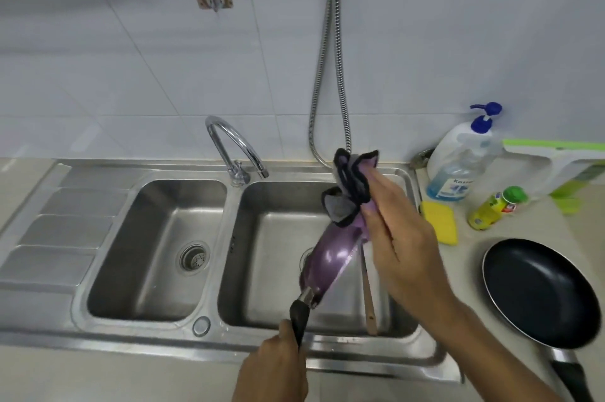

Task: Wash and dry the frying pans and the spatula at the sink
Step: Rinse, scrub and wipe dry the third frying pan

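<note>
A spatula [368, 296] lies in the right basin [278, 238]; on the table [465, 274] right of it sits a frying pan [537, 290], a sponge [440, 221] behind.

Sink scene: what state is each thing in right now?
purple pan, tilted over the right basin.
left hand, grips the pan's handle.
right hand, straight fingers press the cloth on the pan.
cloth, bunched at the pan's rim.
spatula, rests in the right basin.
black pan, upright on the counter.
tap, no water seen.
</note>
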A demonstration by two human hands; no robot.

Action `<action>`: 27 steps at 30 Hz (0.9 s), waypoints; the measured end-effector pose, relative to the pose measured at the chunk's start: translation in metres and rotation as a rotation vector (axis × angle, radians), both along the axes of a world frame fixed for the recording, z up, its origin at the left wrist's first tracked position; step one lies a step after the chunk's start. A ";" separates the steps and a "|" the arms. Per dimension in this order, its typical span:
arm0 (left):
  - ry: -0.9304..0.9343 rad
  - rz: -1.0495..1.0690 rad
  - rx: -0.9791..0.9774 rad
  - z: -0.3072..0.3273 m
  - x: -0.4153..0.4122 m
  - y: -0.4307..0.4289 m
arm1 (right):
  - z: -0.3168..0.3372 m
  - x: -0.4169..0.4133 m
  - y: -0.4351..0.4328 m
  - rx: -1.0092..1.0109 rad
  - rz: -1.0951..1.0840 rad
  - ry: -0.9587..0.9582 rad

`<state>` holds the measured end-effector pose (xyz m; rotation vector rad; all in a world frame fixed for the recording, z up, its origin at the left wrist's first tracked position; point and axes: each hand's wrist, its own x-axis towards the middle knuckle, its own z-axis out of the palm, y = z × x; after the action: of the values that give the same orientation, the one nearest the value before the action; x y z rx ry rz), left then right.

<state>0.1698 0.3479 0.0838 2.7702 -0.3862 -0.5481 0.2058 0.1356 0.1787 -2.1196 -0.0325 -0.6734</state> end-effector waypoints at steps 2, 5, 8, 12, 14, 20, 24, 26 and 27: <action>-0.077 0.007 0.090 0.008 -0.001 0.007 | 0.002 0.001 -0.022 -0.346 -0.046 -0.027; -0.099 0.037 0.031 0.003 0.002 0.020 | -0.022 0.004 -0.040 -0.677 0.052 0.090; -0.115 0.048 -0.008 -0.007 0.005 0.031 | -0.066 -0.010 -0.026 -0.976 0.269 0.272; -0.112 -0.019 0.025 -0.014 0.002 0.032 | -0.091 0.004 0.025 -0.863 0.318 0.322; -0.099 -0.030 -0.017 -0.022 -0.005 0.032 | -0.089 0.049 0.041 -0.784 0.337 0.385; 0.002 0.106 -0.110 -0.038 -0.005 0.042 | -0.115 0.141 -0.067 -0.558 0.157 0.776; 0.030 0.155 -0.241 -0.042 0.008 0.048 | -0.110 0.044 -0.064 -0.652 0.141 0.457; 0.017 0.144 -0.236 -0.041 0.013 0.041 | -0.111 0.000 -0.009 -0.790 0.219 0.418; 0.022 0.124 -0.237 -0.042 0.012 0.038 | -0.111 -0.007 0.021 -0.789 0.258 0.423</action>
<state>0.1819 0.3857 0.0415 2.5376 -0.2546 -0.4690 0.1993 0.1569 0.0676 -2.9019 -0.3860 -0.0249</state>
